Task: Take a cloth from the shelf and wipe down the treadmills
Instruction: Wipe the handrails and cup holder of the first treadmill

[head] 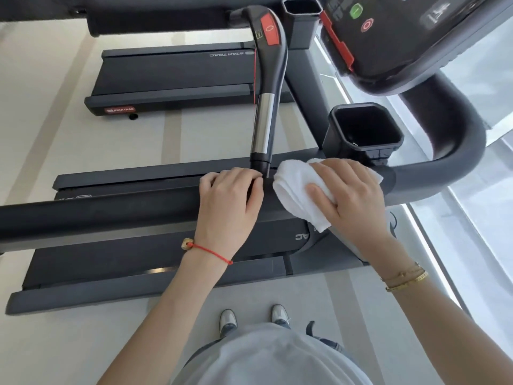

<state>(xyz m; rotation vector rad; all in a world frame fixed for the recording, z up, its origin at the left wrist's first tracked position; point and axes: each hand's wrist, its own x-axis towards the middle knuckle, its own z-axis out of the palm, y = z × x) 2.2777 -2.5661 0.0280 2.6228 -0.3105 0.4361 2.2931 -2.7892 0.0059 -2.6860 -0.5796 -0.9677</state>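
Cloth: folded white cloth [298, 190] lies on the near treadmill's side handrail [111, 212], under the right hand [351, 195].
Right fingers: spread flat, pressing the cloth down.
Left hand [231, 202]: fingers curled over the rail, beside the cloth.
Axis: rail runs leftward, long and unobstructed.
Edges: cup holder [363, 132] close behind.

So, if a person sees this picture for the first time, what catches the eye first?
First the white cloth, pressed by the right hand onto the dark treadmill handrail mid-frame. Beside it the left hand grips the rail. Above them, a red button glows on the upright handle.
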